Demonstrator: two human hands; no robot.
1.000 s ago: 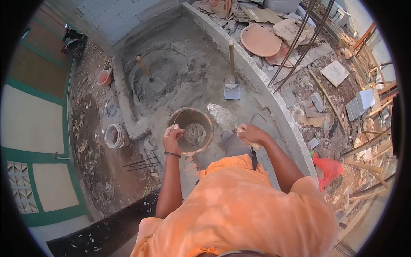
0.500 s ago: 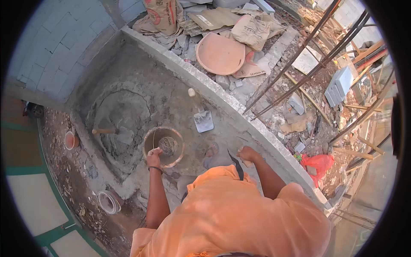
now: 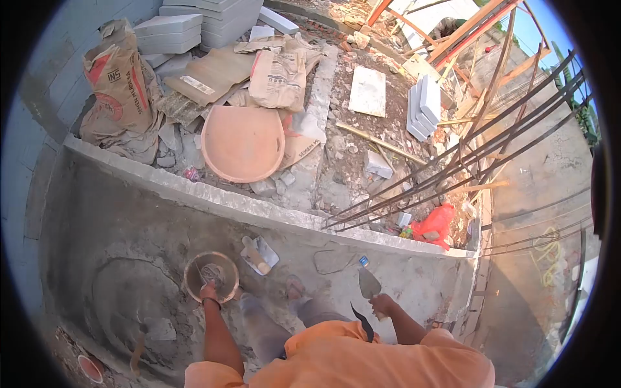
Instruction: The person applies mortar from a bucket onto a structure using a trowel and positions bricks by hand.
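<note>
My left hand (image 3: 209, 291) is closed at the near rim of a round bucket (image 3: 233, 270), on what looks like its thin wire handle. Grey wet mix lies inside the bucket. My right hand (image 3: 383, 305) grips a pointed trowel (image 3: 370, 283), its blade facing away from me above the cement floor. Between the hands, farther off, a square-bladed tool (image 3: 264, 253) with a wooden handle rests on the floor. Left of the bucket, another wooden-handled blade (image 3: 160, 328) lies in a ring of grey mortar (image 3: 107, 291).
A low wall (image 3: 259, 223) crosses in front of me. Beyond it are cement bags (image 3: 119, 90), a tan basin (image 3: 242, 142), pale blocks (image 3: 424, 107), rubble and a red plastic bag (image 3: 435, 226). Steel rods (image 3: 446, 165) slant in from the right. A small tub (image 3: 90, 368) stands lower left.
The view has swung to the right, showing more of the floor there. My right hand has moved right, and the trowel now shows in it. My left hand remains at the bucket.
</note>
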